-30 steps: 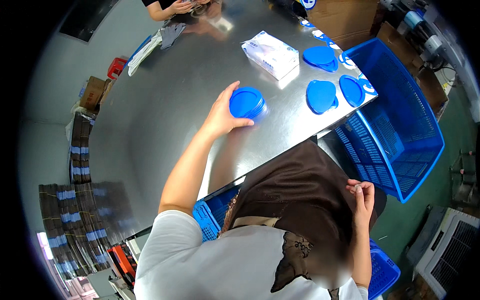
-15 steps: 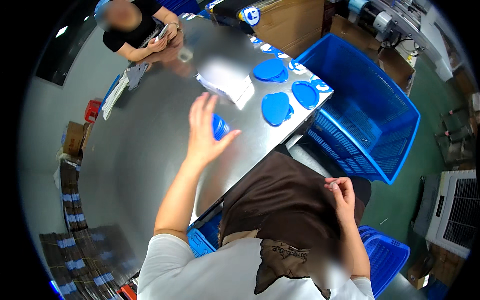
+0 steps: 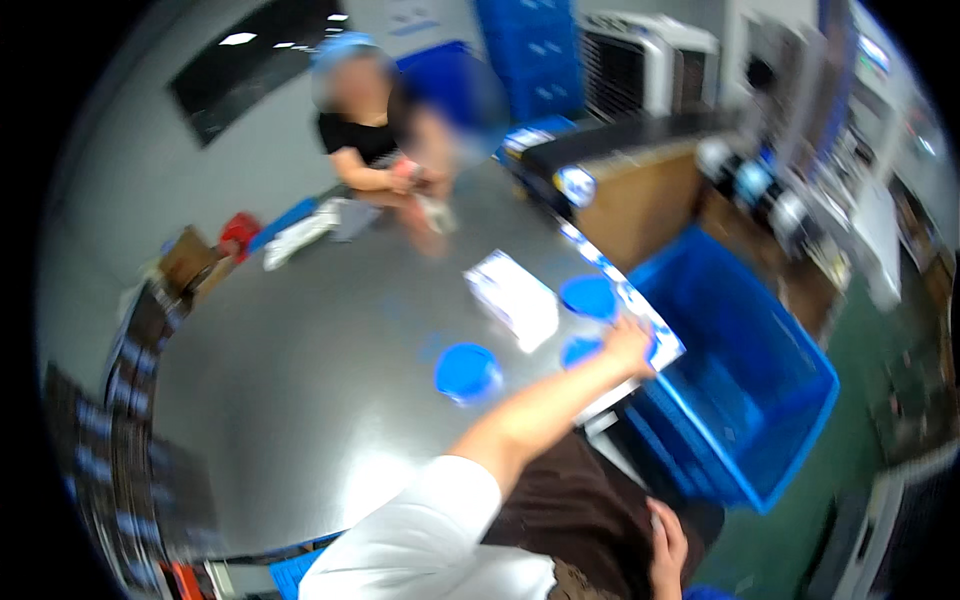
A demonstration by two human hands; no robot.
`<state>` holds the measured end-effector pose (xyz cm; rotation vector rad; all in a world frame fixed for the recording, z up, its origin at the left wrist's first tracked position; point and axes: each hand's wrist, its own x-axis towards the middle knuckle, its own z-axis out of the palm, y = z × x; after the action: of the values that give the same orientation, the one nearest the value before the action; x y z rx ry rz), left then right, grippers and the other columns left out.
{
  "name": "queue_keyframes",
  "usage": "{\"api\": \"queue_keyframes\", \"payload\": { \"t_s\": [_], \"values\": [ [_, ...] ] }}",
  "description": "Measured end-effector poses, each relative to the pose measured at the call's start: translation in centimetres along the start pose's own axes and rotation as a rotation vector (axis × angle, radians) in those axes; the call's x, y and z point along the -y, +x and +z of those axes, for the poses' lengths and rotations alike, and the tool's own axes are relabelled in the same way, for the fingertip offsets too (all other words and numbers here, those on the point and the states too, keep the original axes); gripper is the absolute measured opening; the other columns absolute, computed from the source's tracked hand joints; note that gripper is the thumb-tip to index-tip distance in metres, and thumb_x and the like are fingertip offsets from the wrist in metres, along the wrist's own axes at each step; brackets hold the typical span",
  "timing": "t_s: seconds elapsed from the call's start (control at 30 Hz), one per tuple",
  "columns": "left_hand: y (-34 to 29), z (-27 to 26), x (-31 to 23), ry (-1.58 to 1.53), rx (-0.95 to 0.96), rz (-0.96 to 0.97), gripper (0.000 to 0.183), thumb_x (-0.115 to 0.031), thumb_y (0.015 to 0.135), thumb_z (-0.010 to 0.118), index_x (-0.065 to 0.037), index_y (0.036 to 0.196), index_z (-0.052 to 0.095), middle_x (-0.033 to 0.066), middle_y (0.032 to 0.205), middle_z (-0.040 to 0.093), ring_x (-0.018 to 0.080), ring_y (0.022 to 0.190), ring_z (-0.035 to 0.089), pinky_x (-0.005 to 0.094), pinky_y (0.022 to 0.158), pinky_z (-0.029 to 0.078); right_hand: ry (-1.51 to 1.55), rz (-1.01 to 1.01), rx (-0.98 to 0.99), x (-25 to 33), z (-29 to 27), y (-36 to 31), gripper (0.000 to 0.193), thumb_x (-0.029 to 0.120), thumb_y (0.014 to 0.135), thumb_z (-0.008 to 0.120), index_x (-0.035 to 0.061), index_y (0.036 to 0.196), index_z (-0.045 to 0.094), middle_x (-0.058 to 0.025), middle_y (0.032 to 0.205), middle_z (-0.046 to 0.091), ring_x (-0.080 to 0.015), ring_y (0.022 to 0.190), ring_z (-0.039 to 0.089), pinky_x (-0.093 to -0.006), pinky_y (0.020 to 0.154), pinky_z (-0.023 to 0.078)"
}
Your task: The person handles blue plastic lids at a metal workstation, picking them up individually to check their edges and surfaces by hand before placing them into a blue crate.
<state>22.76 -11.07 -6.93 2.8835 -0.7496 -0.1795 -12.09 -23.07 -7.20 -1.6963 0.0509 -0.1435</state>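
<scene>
My left hand (image 3: 628, 345) reaches across to the table's right edge, over the blue flat discs there. Motion blur smears its fingers, and it hides most of the disc beneath. A blue disc (image 3: 580, 351) shows beside my wrist, and further back lies another blue disc (image 3: 589, 297). Left of my forearm, a small stack of round blue pieces (image 3: 467, 372) rests on the metal table (image 3: 330, 370). My right hand (image 3: 668, 545) stays low by the dark apron, its fingers curled together; I cannot make out what, if anything, is in them.
A white box or paper stack (image 3: 512, 300) sits mid-table. A large blue crate (image 3: 735, 390) stands against the table's right side. Across the table a person (image 3: 365, 150) handles something pale, beside folded cloths (image 3: 305, 235). A brown carton (image 3: 640, 205) is behind the crate.
My left hand has gone from above the blue stack to the discs at the right edge. The view has tilted up and shifted. My right hand remains low near the apron.
</scene>
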Motion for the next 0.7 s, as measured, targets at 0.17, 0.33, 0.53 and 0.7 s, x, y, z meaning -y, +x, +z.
{"api": "queue_keyframes", "payload": {
  "t_s": [0.17, 0.33, 0.53, 0.7],
  "values": [
    [-3.7, -1.4, -3.0, -0.253, -0.197, 0.208, 0.098, -0.032, 0.059, 0.084, -0.005, 0.142, 0.038, 0.0266, 0.136, 0.038, 0.0458, 0.128, 0.035, 0.0516, 0.105, 0.039, 0.402, 0.218, -0.097, 0.1, -1.3, -0.9, 0.049, 0.031, 0.101, 0.044, -0.001, 0.138, 0.043, -0.0156, 0.134, 0.054, -0.0275, 0.118, 0.056, -0.0415, 0.102, 0.043],
    [-13.8, -1.9, -6.5, -0.489, -0.199, 0.494, 0.106, -0.022, 0.062, 0.081, -0.007, 0.149, 0.023, 0.0255, 0.139, 0.035, 0.0458, 0.13, 0.033, 0.0495, 0.105, 0.038, 0.57, 0.174, -0.434, 1.3, -0.5, 3.3, 0.052, 0.031, 0.099, 0.048, 0.005, 0.142, 0.032, -0.0182, 0.142, 0.044, -0.0338, 0.124, 0.05, -0.0439, 0.101, 0.043],
    [-19.0, -0.7, -8.8, -0.432, -0.24, 0.573, 0.105, -0.022, 0.063, 0.081, 0.002, 0.148, 0.022, 0.027, 0.149, 0.027, 0.0428, 0.132, 0.034, 0.0497, 0.106, 0.037, 0.323, 0.004, -0.277, 0.5, 1.5, 4.8, 0.016, 0.01, 0.096, 0.054, 0.0024, 0.11, 0.055, -0.0144, 0.141, 0.042, -0.0187, 0.114, 0.05, -0.031, 0.094, 0.044],
    [-19.7, -2.0, -9.4, -0.549, -0.297, 0.674, 0.115, -0.029, 0.059, 0.086, -0.005, 0.151, 0.021, 0.0278, 0.154, 0.015, 0.0464, 0.138, 0.025, 0.0505, 0.111, 0.029, 0.259, 0.102, -0.354, 2.5, 1.1, 4.8, 0.018, 0.014, 0.091, 0.062, 0.0018, 0.103, 0.06, -0.0052, 0.104, 0.06, -0.0155, 0.099, 0.055, -0.0309, 0.089, 0.045]
  ]
}}
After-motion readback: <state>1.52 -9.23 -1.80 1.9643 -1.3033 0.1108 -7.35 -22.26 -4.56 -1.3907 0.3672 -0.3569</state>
